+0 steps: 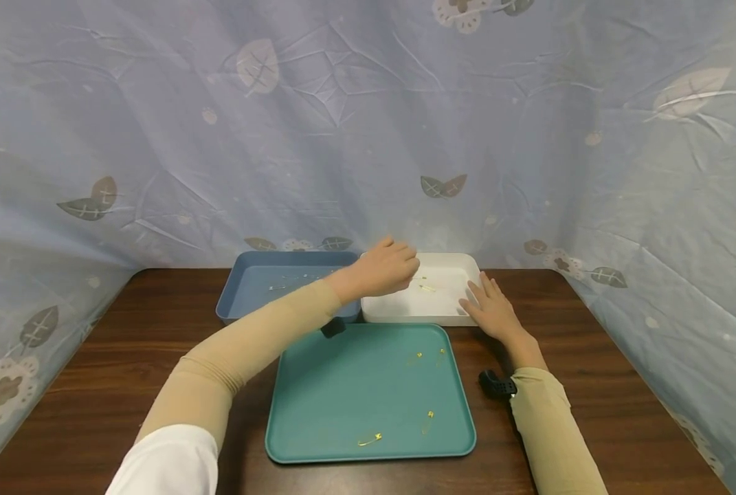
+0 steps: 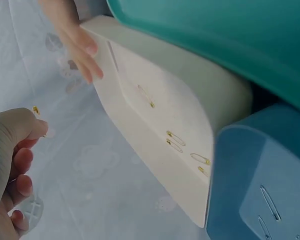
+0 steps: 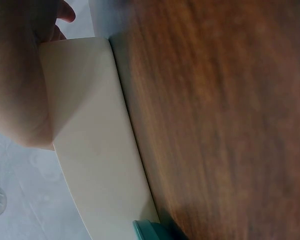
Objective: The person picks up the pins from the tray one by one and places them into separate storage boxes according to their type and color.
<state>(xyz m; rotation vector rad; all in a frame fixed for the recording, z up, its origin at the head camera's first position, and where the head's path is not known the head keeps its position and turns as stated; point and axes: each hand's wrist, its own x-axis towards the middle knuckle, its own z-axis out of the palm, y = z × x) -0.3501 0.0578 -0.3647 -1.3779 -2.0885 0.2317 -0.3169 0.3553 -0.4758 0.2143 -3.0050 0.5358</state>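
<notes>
My left hand (image 1: 385,267) is raised over the left part of the white tray (image 1: 414,319). In the left wrist view, its thumb and forefinger pinch a safety pin (image 2: 36,110) whose gold head sticks out; the rest is mostly hidden by the fingers. Several gold safety pins (image 2: 175,138) lie inside the white tray. At that tray's right edge rests my right hand (image 1: 494,311), fingers spread and fairly straight over the rim, holding nothing visible. Closer to me, the teal tray (image 1: 343,392) carries several scattered gold safety pins, one safety pin (image 1: 370,439) near its front edge.
Left of the white tray stands a blue tray (image 1: 238,292) with several silver safety pins (image 2: 270,202). All three trays sit close together on a dark wooden table (image 1: 89,378). A patterned cloth (image 1: 355,151) hangs behind the table's back edge.
</notes>
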